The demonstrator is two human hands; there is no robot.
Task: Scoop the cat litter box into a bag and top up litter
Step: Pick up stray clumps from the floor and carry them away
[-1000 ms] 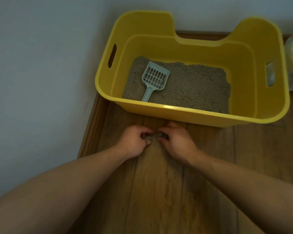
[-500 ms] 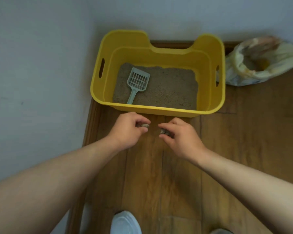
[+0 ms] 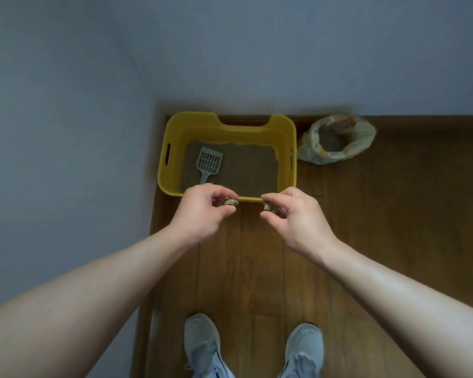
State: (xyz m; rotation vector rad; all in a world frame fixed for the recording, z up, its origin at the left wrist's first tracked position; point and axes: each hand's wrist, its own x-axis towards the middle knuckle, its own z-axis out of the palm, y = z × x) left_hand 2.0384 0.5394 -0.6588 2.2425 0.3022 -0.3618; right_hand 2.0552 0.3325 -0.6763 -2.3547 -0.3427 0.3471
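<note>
Grey shoes [image 3: 202, 347] sit at the bottom edge on the wooden floor [image 3: 393, 241]. Mid-frame, the left hand [image 3: 202, 211] pinches a litter clump [image 3: 231, 202] and the right hand [image 3: 295, 214] pinches a second clump [image 3: 268, 205] (each grip curled tight around its clump). Behind them is the yellow litter box [image 3: 172, 184], with the scoop [image 3: 209, 162] lying on the litter at its left. The bag [image 3: 363, 143] sits open just right of the box.

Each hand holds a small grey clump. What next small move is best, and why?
Probably carry the left hand and right hand rightward over the open pale plastic bag beside the yellow plastic box: each pinches a grey clump to be bagged.
</note>
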